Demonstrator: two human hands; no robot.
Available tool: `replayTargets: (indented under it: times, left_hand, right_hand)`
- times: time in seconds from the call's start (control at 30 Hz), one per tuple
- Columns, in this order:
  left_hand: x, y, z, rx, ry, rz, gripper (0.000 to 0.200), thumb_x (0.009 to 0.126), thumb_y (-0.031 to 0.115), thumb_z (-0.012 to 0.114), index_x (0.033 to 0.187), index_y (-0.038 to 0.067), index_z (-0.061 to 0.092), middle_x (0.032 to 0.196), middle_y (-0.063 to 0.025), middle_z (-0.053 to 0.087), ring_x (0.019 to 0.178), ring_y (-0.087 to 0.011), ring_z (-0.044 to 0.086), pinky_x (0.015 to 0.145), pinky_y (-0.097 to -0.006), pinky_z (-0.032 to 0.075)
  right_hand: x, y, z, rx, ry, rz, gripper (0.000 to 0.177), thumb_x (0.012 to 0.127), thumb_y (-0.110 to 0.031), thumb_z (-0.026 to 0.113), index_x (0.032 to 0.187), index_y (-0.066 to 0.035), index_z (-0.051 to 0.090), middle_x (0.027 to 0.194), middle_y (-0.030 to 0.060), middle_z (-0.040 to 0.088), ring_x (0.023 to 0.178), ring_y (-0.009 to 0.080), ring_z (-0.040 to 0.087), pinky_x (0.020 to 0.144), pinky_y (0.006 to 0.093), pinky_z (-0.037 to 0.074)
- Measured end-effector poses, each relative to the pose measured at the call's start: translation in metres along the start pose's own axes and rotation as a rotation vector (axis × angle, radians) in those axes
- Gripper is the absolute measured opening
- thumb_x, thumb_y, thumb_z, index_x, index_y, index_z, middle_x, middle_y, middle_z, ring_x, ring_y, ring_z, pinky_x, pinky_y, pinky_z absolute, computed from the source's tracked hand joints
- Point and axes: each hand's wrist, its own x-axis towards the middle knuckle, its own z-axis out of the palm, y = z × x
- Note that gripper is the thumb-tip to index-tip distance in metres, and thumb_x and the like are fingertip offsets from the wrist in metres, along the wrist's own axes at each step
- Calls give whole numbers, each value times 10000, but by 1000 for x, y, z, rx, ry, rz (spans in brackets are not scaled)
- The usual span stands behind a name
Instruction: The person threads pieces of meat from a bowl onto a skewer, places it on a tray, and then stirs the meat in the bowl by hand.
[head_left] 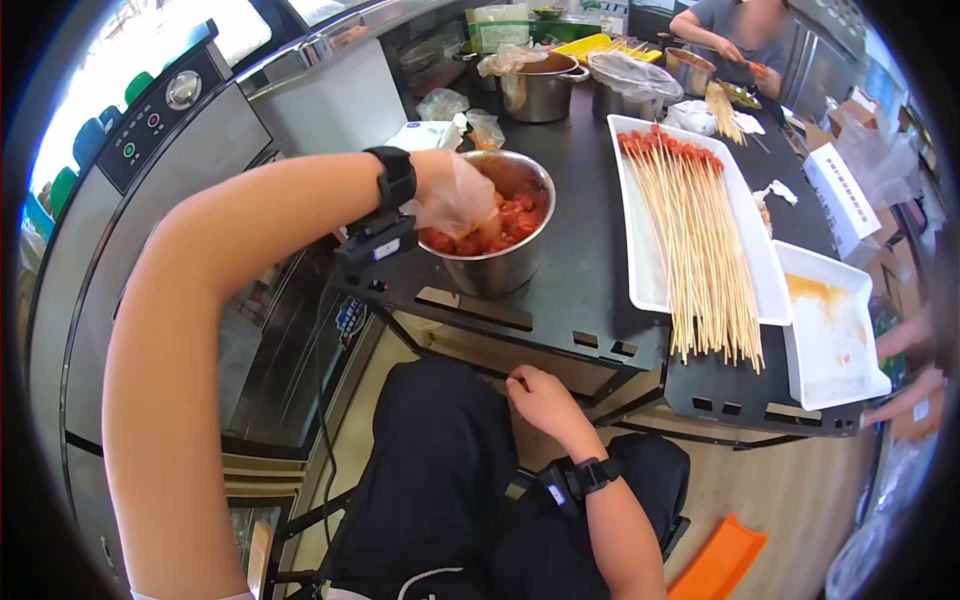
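My left hand (460,205), in a thin clear plastic glove, reaches down into a steel pot (490,275). Red, sauce-coated meat chunks (515,220) fill the pot around it, and the glove and meat hide my fingers. Over my lap, beside the knee and close to the table's front edge, my right hand (545,400) is bare and loosely closed, with nothing visible in it. To the right of the pot, a white tray (640,270) carries many skewers (700,260). Their red meat ends lie at the far side, and the bare sticks stick out over the near rim.
A second white tray (835,375), stained with sauce, sits at the right corner of the black table (575,260). Farther back stand a large pot (540,95) and a yellow tray (600,48). Another person (750,40) works across the table. An orange bin (720,560) lies on the floor.
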Motion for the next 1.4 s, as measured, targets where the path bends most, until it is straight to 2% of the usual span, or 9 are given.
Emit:
replayTargets:
  times: [0.1, 0.23, 0.5, 0.67, 0.77, 0.83, 1.0, 1.17, 1.4]
  left_hand:
    - [5, -3, 3, 671, 30, 238, 340, 743, 64, 517, 1080, 92, 479, 967, -106, 569, 802, -275, 591, 666, -359, 479]
    - [46, 6, 56, -1029, 127, -624, 314, 876, 257, 405, 1166, 163, 482, 1102, -26, 552, 955, -183, 552, 887, -281, 396]
    - [30, 34, -10, -50, -552, -421, 345, 888, 232, 358, 1200, 202, 503, 1205, -36, 510, 1100, -170, 492, 953, -270, 360]
    - [21, 19, 4, -402, -365, -595, 233, 657, 135, 631, 861, 26, 654, 892, -119, 634, 812, -274, 612, 680, -390, 488]
    - [27, -50, 63, -8, -40, 262, 122, 692, 163, 621, 651, 48, 613, 703, -66, 625, 654, -211, 605, 538, -326, 473]
    - [15, -3, -21, 261, -410, 105, 188, 685, 71, 534, 854, 98, 611, 673, -101, 594, 654, -285, 578, 562, -414, 443]
    - [0, 0, -18, -6, -153, 93, 366, 745, 138, 490, 1111, 139, 510, 667, -69, 627, 618, -266, 610, 510, -383, 460]
    - [20, 14, 0, -67, -553, -96, 266, 779, 111, 521, 1044, 99, 548, 909, -86, 592, 773, -248, 577, 638, -329, 482]
    - [32, -41, 65, 25, -114, 579, 34, 548, 63, 566, 571, 49, 587, 627, -146, 554, 624, -316, 543, 537, -385, 429]
  right_hand:
    - [-6, -2, 3, -35, -36, -4, 246, 861, -199, 459, 941, 11, 557, 719, 155, 606, 614, 246, 595, 568, 334, 458]
    - [-4, -5, 0, -18, -49, 19, 252, 864, -207, 455, 949, 8, 556, 714, 153, 607, 601, 246, 593, 548, 338, 459]
    - [-6, -10, -2, -34, -33, 56, 263, 849, -210, 454, 899, 30, 548, 781, 228, 604, 773, 382, 582, 703, 420, 451]
    - [-9, -12, -3, -32, -75, 78, 269, 847, -213, 455, 917, 31, 546, 840, 236, 601, 826, 385, 572, 731, 418, 446]
    - [-10, -11, -2, -52, -80, 52, 273, 847, -216, 455, 927, 29, 546, 864, 240, 598, 848, 386, 567, 740, 416, 445]
    - [-11, -12, -1, -49, -85, 58, 274, 848, -217, 454, 930, 28, 546, 870, 242, 597, 853, 387, 565, 742, 416, 445]
    - [-10, 1, 3, -144, -38, -59, 288, 865, -223, 455, 980, 27, 538, 769, 201, 610, 631, 307, 598, 588, 363, 466]
    - [-9, -8, -2, -143, -80, 19, 287, 860, -223, 457, 973, 27, 544, 810, 213, 614, 708, 323, 609, 630, 366, 470]
    - [-7, -4, -1, -216, -97, -20, 289, 858, -226, 462, 965, 27, 551, 839, 220, 614, 748, 337, 610, 665, 374, 473]
